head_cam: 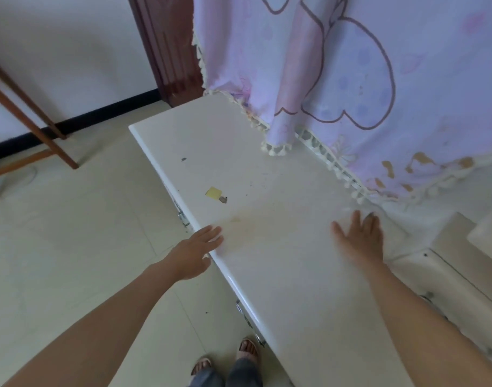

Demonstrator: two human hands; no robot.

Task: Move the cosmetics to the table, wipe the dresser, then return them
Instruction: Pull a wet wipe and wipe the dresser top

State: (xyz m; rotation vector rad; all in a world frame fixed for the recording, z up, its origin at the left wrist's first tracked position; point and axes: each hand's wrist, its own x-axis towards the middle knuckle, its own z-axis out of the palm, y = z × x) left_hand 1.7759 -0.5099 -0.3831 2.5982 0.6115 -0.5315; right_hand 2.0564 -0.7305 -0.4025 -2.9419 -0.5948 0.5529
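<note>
The white dresser (pixel 267 261) runs from upper left to lower right, and its top carries no cosmetics. A small yellow square (pixel 213 192), a grey scrap (pixel 223 199) and a few dark specks lie on it. A faint brownish stain shows between my hands. My left hand (pixel 196 251) reaches over the dresser's front edge with its fingers apart and holds nothing. My right hand (pixel 360 238) hovers, blurred, over the top near the back, fingers spread and empty.
A pink and lilac printed cloth (pixel 351 79) with a tasselled fringe hangs over the back of the dresser. A wooden table leg (pixel 29 118) stands at far left on the tiled floor (pixel 71 247). My feet in sandals (pixel 225 358) are below. Drawer hardware (pixel 183 216) shows under the front edge.
</note>
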